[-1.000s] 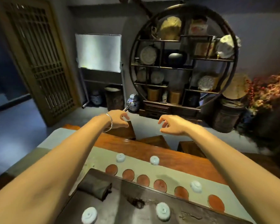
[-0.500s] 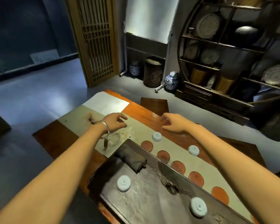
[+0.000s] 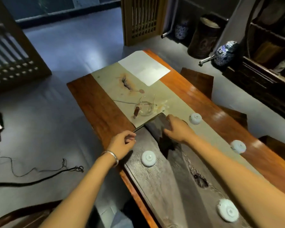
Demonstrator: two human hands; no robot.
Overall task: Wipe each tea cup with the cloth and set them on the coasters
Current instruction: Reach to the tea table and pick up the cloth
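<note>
Head view: right hand (image 3: 178,129) pinches the dark cloth (image 3: 161,134) (left hand (image 3: 122,143) loosely curled, empty).

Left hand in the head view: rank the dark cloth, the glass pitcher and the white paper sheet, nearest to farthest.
From the left hand:
1. Dark cloth, just right of it on the tray.
2. Glass pitcher, beyond it on the runner.
3. White paper sheet, at the table's far end.

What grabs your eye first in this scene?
Two bare arms reach over a long wooden table; the right hand presses on a dark cloth at the far end of a dark tray. Pale upside-down cups dot the tray and the table runner.
</note>
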